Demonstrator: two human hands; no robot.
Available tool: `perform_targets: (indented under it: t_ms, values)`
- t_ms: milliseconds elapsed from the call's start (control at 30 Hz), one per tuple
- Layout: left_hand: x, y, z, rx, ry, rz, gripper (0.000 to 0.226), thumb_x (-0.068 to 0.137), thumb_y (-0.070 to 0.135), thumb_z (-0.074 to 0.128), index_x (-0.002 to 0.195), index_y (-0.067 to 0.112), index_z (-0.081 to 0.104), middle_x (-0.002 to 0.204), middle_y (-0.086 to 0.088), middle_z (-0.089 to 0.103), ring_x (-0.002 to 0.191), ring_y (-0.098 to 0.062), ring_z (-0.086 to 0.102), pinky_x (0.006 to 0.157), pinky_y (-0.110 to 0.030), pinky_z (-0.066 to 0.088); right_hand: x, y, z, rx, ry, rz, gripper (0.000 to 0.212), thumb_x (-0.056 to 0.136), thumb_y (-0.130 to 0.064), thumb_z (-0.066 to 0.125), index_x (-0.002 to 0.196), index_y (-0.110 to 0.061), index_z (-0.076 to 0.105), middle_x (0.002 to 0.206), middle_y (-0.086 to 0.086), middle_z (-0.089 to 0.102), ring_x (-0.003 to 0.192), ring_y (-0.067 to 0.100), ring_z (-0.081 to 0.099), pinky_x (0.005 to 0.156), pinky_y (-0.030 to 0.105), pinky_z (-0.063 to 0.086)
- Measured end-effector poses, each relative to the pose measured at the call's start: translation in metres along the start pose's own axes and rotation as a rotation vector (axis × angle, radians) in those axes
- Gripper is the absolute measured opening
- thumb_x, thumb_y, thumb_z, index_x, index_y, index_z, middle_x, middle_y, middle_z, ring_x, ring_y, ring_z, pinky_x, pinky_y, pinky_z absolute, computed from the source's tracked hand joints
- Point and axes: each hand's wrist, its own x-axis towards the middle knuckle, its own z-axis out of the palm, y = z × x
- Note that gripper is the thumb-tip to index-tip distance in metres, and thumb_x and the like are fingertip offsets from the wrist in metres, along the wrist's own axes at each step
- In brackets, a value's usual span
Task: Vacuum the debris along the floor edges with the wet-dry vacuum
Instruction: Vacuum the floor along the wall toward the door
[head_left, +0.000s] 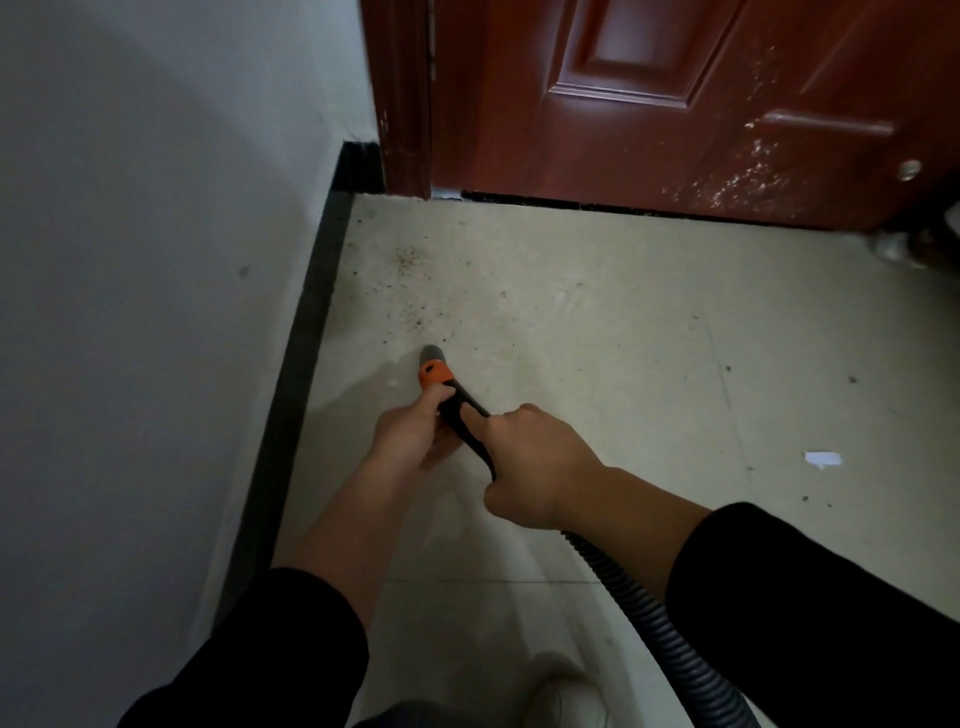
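Head view: the black strip (306, 332) under the white wall (130, 260) runs up the left. Small brown crumbs (410, 291) lie mid-frame, above the black vacuum pipe with an orange ring and grey tip (435, 371). The left hand (410, 431) wraps round the pipe near the ring; the right hand (530, 462) grips it further back. The tip sits away from the strip, so wall crumbs could get missed. The white paper scrap (823, 459) at right might block it.
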Motion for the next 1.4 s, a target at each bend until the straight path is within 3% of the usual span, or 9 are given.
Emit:
perform_targets:
  t_ms: [367, 733, 900, 1200, 1400]
  values:
    - [-0.018, -0.027, 0.017, 0.038, -0.082, -0.057, 0.032, 0.086, 0.027, 0.069, 0.100, -0.002, 0.068, 0.093, -0.018, 0.075, 0.090, -0.027, 0.073, 0.091, -0.039, 0.056, -0.041, 0.014, 0.004, 0.004, -0.046, 0.037, 0.069, 0.081, -0.016, 0.057, 0.143, -0.017, 0.029, 0.069, -0.001, 0.034, 0.077, 0.021, 0.040, 0.048, 0.027, 0.028]
    - [-0.040, -0.043, 0.045, 0.057, -0.113, -0.108, 0.029, 0.089, 0.025, 0.068, 0.100, -0.002, 0.068, 0.091, -0.018, 0.074, 0.083, -0.025, 0.073, 0.079, -0.035, 0.059, -0.074, 0.031, 0.006, 0.007, -0.060, 0.103, 0.066, 0.079, -0.013, 0.055, 0.141, -0.018, 0.032, 0.068, 0.001, 0.039, 0.064, 0.014, 0.033, 0.047, 0.027, 0.029]
    - [-0.038, -0.046, 0.061, 0.092, -0.128, -0.127, 0.037, 0.085, 0.028, 0.071, 0.106, -0.003, 0.067, 0.097, -0.019, 0.073, 0.089, -0.027, 0.073, 0.089, -0.040, 0.058, -0.080, 0.043, 0.006, 0.031, -0.083, 0.144, 0.064, 0.081, -0.014, 0.056, 0.140, -0.018, 0.033, 0.070, 0.001, 0.042, 0.066, 0.016, 0.039, 0.051, 0.029, 0.038]
    - [-0.042, -0.035, 0.092, 0.048, -0.157, -0.108, 0.028, 0.090, 0.020, 0.067, 0.106, -0.004, 0.065, 0.089, -0.015, 0.072, 0.077, -0.019, 0.071, 0.057, -0.022, 0.057, -0.078, 0.068, 0.005, 0.056, -0.041, 0.207, 0.069, 0.078, -0.014, 0.056, 0.142, -0.019, 0.031, 0.069, 0.001, 0.043, 0.061, 0.013, 0.037, 0.048, 0.028, 0.033]
    - [-0.038, -0.027, 0.103, 0.030, -0.168, -0.083, 0.030, 0.091, 0.017, 0.065, 0.110, -0.006, 0.062, 0.095, -0.018, 0.070, 0.080, -0.020, 0.070, 0.054, -0.021, 0.057, -0.072, 0.078, 0.007, 0.073, -0.006, 0.219, 0.071, 0.078, -0.016, 0.057, 0.143, -0.019, 0.029, 0.069, 0.001, 0.044, 0.060, 0.012, 0.034, 0.045, 0.027, 0.028]
